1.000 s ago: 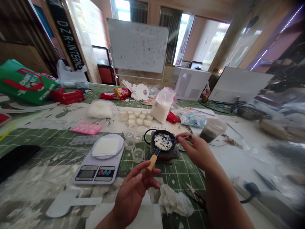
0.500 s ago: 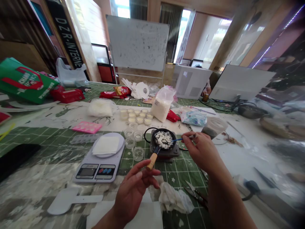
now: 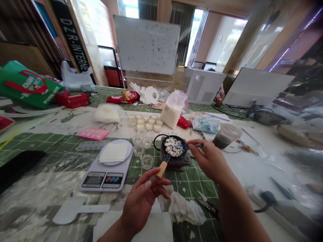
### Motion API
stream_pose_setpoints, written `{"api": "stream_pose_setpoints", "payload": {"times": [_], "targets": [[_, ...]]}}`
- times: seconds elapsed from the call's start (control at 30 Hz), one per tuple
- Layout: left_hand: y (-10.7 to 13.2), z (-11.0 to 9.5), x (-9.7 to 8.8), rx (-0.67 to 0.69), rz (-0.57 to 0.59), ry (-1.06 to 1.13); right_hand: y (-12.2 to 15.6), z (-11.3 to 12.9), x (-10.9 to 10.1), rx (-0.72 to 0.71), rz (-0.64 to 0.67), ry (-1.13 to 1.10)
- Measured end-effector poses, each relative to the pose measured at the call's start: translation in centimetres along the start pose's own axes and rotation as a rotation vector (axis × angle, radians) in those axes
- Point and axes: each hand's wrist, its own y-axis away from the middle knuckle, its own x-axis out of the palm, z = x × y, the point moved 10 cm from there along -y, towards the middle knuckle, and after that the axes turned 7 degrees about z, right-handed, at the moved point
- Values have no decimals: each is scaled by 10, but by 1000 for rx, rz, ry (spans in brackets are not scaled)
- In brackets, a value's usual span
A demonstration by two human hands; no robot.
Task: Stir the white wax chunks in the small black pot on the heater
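White chunks and flakes (image 3: 174, 151) lie in a small black frying pan (image 3: 185, 155) on a little hot plate (image 3: 174, 164). My left hand (image 3: 142, 198) is below the pan, its curved fingers loosely around the end of the wooden handle (image 3: 162, 169). From the right, my right hand (image 3: 205, 156) pinches a thin blue stick (image 3: 180, 146), whose far end is among the white pieces. What that tip looks like is hard to make out. Left of the pan stand several clear small cups (image 3: 147, 162).
A kitchen scale (image 3: 106, 176) with white sheets is on the left, near a white scraper (image 3: 69, 210). Scissors (image 3: 207, 203) and a crumpled cloth (image 3: 186, 208) lie in front. Behind are filled cups (image 3: 148, 126), a bag of white granules (image 3: 173, 111) and a plastic tub (image 3: 227, 134).
My right hand has moved slightly left, carrying the blue stick farther across the pan. The white pieces have shifted and look more spread out. My left hand stays at the handle.
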Motion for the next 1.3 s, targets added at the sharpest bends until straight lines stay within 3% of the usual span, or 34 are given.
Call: {"api": "stream_pose_setpoints", "payload": {"times": [0.1,0.23,0.37,0.53,0.7,0.83,0.97,1.13,1.3], "targets": [[0,0,-1,1,0,-3,-1,-2,2,16,23,47],[0,1,-1,4,4,-7,-1,-3,-3,17,-45,13],[0,1,-1,7,3,-8,-5,-1,11,-1,54,34],[0,1,1,0,5,-9,-8,-5,6,29,-23,16],[-1,0,1,7,9,-2,-11,-5,21,22,115,6],[-1,1,1,1,8,-5,-10,1,17,-4,59,-41],[0,0,1,3,6,-5,-8,5,26,-36,150,-46],[-1,-1,2,4,2,-3,2,-7,0,35,8,-50],[-1,-1,2,8,6,-11,0,-6,7,42,89,-14]]}}
